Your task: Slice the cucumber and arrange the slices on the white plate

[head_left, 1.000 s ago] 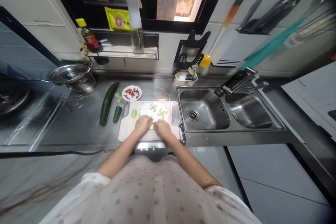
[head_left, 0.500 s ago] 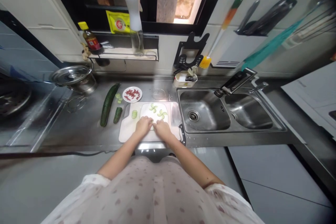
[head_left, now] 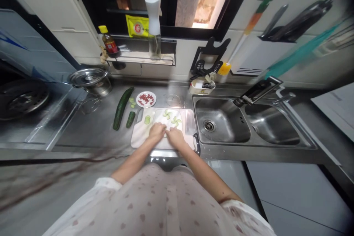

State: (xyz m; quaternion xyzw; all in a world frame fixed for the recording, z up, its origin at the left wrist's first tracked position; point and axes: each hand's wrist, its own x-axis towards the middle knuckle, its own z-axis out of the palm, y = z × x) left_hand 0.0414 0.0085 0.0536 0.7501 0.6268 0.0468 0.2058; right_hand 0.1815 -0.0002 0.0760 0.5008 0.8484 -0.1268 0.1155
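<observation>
Over the near part of a white plate (head_left: 158, 115), my left hand (head_left: 157, 131) and my right hand (head_left: 175, 137) nearly meet, fingers curled and closed at the tips. What lies in their fingertips is hidden, though a bit of pale green shows there. Thin cucumber slices form two pinwheels (head_left: 176, 121) on the plate's far side. Beneath the plate is a white cutting board (head_left: 139, 139), with a small stack of cucumber slices (head_left: 147, 119) at its left. A knife with a dark, dotted handle (head_left: 197, 143) lies along the board's right edge.
Left of the board lie a long cucumber (head_left: 121, 110), a short cucumber piece (head_left: 131, 119) and loose slices (head_left: 132, 102). Behind sits a small plate (head_left: 154, 100) of chopped red bits. A lidded steel pot (head_left: 96, 85) stands back left; a double sink (head_left: 204, 112) is at right.
The whole scene has shifted a little to the right in view as the camera turned. My hands keep nearly the same place over the plate.
</observation>
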